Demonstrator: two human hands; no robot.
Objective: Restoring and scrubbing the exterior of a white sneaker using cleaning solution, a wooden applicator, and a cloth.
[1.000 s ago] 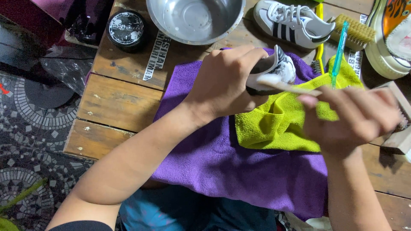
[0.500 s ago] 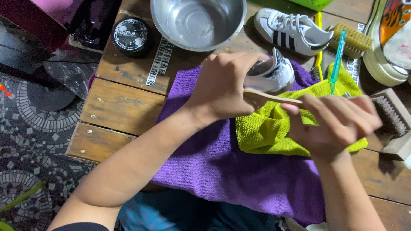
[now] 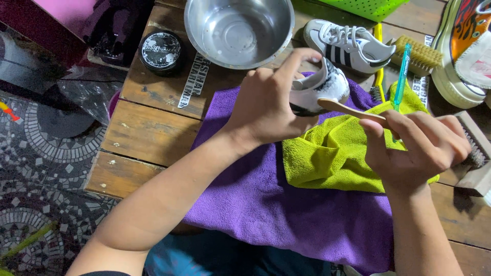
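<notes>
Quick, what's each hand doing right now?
Left hand: closed around the white shoe, holding it over the cloths.
Right hand: closed on a wooden brush handle that reaches to the shoe.

On the bench [image 3: 148, 135] a large towel [image 3: 286, 214] lies spread, with a smaller cloth [image 3: 332, 158] on its right part. The left hand [image 3: 268, 105] holds a sneaker [image 3: 319, 89] above the towel's far edge; the right hand [image 3: 417, 145], to its right, holds a brush handle [image 3: 348, 108] against it. Behind stand a bowl [image 3: 239, 30], a tin [image 3: 162, 50] to its left, and a second sneaker [image 3: 348, 43] to its right.
</notes>
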